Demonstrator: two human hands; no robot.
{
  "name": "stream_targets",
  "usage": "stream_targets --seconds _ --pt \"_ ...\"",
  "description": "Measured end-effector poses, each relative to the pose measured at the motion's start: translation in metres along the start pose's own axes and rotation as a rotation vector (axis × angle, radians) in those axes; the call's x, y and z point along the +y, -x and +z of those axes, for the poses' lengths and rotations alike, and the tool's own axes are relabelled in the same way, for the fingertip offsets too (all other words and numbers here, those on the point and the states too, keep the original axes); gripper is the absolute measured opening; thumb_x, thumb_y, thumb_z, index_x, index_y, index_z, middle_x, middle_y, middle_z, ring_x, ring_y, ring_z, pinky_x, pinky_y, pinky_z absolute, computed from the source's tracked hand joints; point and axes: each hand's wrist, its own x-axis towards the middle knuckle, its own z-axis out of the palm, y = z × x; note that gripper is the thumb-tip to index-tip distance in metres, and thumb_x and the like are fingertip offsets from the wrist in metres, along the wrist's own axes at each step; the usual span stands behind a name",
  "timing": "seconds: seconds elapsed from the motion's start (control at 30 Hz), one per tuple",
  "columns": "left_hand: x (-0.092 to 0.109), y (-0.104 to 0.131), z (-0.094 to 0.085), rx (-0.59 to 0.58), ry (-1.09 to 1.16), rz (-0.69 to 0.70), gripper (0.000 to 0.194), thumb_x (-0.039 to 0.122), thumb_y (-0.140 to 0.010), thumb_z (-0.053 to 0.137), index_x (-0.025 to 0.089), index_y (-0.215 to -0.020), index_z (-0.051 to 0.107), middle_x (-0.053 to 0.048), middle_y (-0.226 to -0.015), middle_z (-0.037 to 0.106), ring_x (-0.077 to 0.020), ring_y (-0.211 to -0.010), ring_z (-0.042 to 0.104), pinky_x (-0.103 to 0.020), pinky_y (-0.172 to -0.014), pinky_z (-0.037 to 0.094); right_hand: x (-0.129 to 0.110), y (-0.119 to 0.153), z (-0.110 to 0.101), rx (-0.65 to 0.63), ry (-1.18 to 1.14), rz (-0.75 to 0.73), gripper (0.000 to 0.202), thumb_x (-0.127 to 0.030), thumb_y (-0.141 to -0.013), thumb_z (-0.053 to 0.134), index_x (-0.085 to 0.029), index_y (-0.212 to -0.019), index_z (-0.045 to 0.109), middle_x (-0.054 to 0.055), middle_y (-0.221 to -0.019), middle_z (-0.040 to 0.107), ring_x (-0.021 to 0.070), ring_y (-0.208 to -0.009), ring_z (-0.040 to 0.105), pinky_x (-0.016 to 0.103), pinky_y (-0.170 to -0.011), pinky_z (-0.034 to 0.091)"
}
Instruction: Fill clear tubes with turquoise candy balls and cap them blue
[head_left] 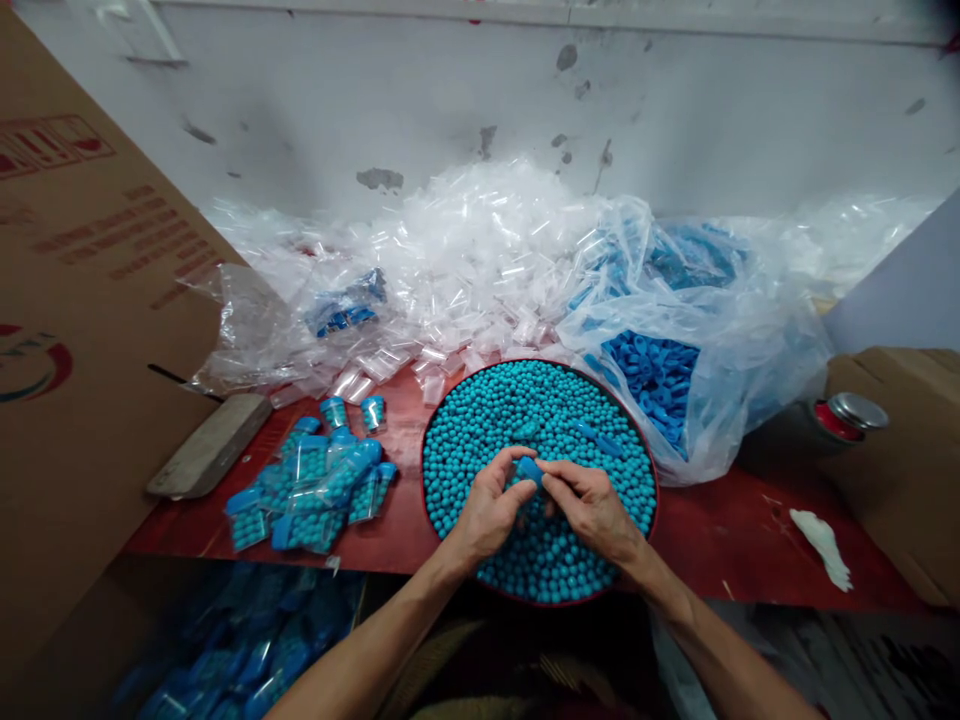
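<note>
Both hands meet above a round red-rimmed tray (654,490) heaped with teal beads (480,420). My left hand (491,510) is closed, its thumb and fingers pinching a small container with a blue cap (529,470). My right hand (592,505) grips the blue cap from the other side with thumb and fingertips. Fingers hide most of the container's body. A blue scoop-like strip (598,437) lies on the beads beyond my right hand. Left of the tray, filled clear containers with blue caps (311,490) lie in a pile.
Empty clear containers (480,260) are heaped against the wall. A plastic bag of blue caps (651,380) stands behind the tray. Cardboard boxes (97,300) flank the red table (697,540). A grey block (214,447), a steel-lidded flask (855,412) and a crumpled white tissue (821,548) also lie there.
</note>
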Motion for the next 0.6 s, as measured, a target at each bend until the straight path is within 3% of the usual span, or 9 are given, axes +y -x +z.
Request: stream_targets --seconds 0.17,0.23,0.3,0.37,0.47,0.53,0.6 --pt "-0.01 0.007 -0.008 -0.044 -0.008 -0.042 0.028 0.028 -0.075 0.051 0.02 -0.101 0.044 0.005 -0.068 0.045 -0.0011 -0.04 0.038 -0.012 -0.033 0.032 0.006 0.0 -0.014 -0.189 -0.019 -0.036 0.024 -0.024 -0.076 0.052 -0.024 -0.097 0.064 0.001 -0.077 0.058 0.0137 -0.072 0.054 0.027 -0.069 0.045" --pt "-0.013 0.012 -0.01 -0.095 -0.02 -0.079 0.029 0.029 -0.075 0.05 0.021 -0.103 0.042 0.005 -0.069 0.046 -0.002 -0.04 0.042 -0.012 -0.033 0.032 0.007 -0.001 -0.018 -0.251 -0.106 0.044 0.024 -0.024 -0.074 0.055 -0.023 -0.096 0.063 0.001 -0.081 0.057 0.0113 -0.064 0.053 0.025 -0.062 0.046" --pt "-0.013 0.015 -0.012 -0.133 -0.022 -0.083 0.03 0.029 -0.076 0.05 0.022 -0.103 0.042 0.005 -0.071 0.047 -0.0027 -0.042 0.044 -0.013 -0.036 0.034 0.008 -0.003 -0.018 -0.201 -0.252 0.18 0.03 -0.026 -0.072 0.056 -0.021 -0.102 0.059 0.0 -0.079 0.058 0.0085 -0.052 0.051 0.024 -0.051 0.046" --pt "-0.013 0.016 -0.011 -0.127 -0.02 -0.064 0.031 0.03 -0.077 0.05 0.022 -0.106 0.042 0.004 -0.071 0.048 -0.0027 -0.043 0.043 -0.013 -0.037 0.035 0.007 -0.007 -0.014 -0.064 -0.337 0.253 0.037 -0.028 -0.071 0.058 -0.019 -0.107 0.055 0.001 -0.078 0.059 0.0092 -0.05 0.052 0.025 -0.049 0.047" --pt "-0.009 0.013 -0.006 -0.05 -0.028 -0.006 0.042 0.03 -0.077 0.049 0.024 -0.117 0.036 0.002 -0.077 0.052 -0.0053 -0.05 0.046 -0.016 -0.042 0.039 0.0 -0.008 -0.005 0.088 -0.163 0.127 0.032 -0.03 -0.074 0.055 -0.018 -0.104 0.057 0.005 -0.086 0.063 0.0172 -0.072 0.06 0.033 -0.066 0.051" --pt "-0.005 0.011 -0.002 0.036 -0.036 0.067 0.047 0.026 -0.077 0.049 0.023 -0.121 0.035 -0.001 -0.09 0.055 -0.0098 -0.067 0.053 -0.021 -0.058 0.045 -0.004 -0.004 0.002 0.057 0.046 -0.056 0.034 -0.03 -0.078 0.051 -0.021 -0.111 0.054 0.008 -0.102 0.06 0.0217 -0.094 0.056 0.038 -0.081 0.046" --pt "-0.002 0.01 0.001 0.085 -0.018 0.118 0.046 0.022 -0.076 0.049 0.021 -0.12 0.037 -0.004 -0.105 0.054 -0.0139 -0.088 0.052 -0.025 -0.079 0.042 -0.005 0.003 0.008 -0.016 0.229 -0.194 0.051 -0.032 -0.076 0.055 -0.021 -0.124 0.04 0.011 -0.118 0.05 0.0251 -0.11 0.046 0.041 -0.089 0.042"
